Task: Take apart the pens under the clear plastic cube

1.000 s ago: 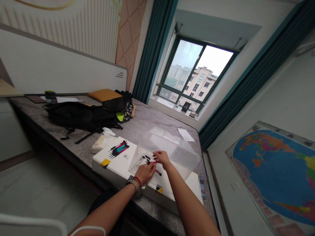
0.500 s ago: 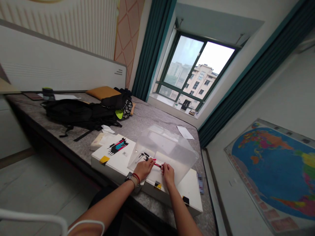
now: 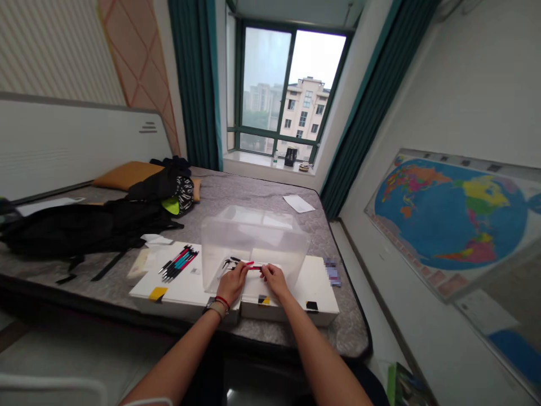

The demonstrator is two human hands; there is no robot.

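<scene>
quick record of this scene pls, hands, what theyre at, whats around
left hand: at a red pen, grip hard to tell
right hand: at the same pen's other end, grip hard to tell
things: black pen parts beside the pen; clear plastic tub right behind the hands; white boxes beneath
rest: bundle of pens on a white box; black backpack to the left; world map on the wall

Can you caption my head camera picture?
Bare left hand and right hand touch a slim red pen by a clear plastic box.
</scene>
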